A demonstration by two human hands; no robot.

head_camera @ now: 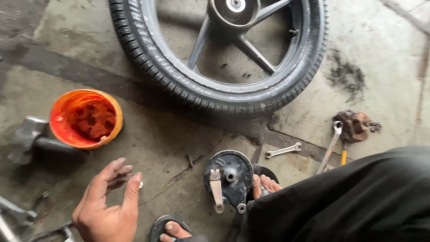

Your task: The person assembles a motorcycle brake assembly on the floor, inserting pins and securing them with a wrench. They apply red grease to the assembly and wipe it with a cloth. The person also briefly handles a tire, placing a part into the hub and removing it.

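My left hand [109, 204] hovers low at the left over the concrete floor, palm up and fingers loosely curled apart, holding nothing I can make out. It is nearest to the open orange tub of reddish grease [86, 117], which stands just beyond it. To its right a black brake drum plate [229, 179] with a metal lever stands on the floor against my toes [265, 183]. A motorcycle wheel [224, 96] with a black tyre and black spokes lies further away. My right hand is out of sight.
A small spanner [283, 150] and a longer spanner [330, 146] lie right of the plate, next to a dirty brown rag [354, 125]. A grey metal part [27, 139] lies left of the tub. My other sandalled foot [172, 228] and dark trouser leg [349, 201] fill the bottom.
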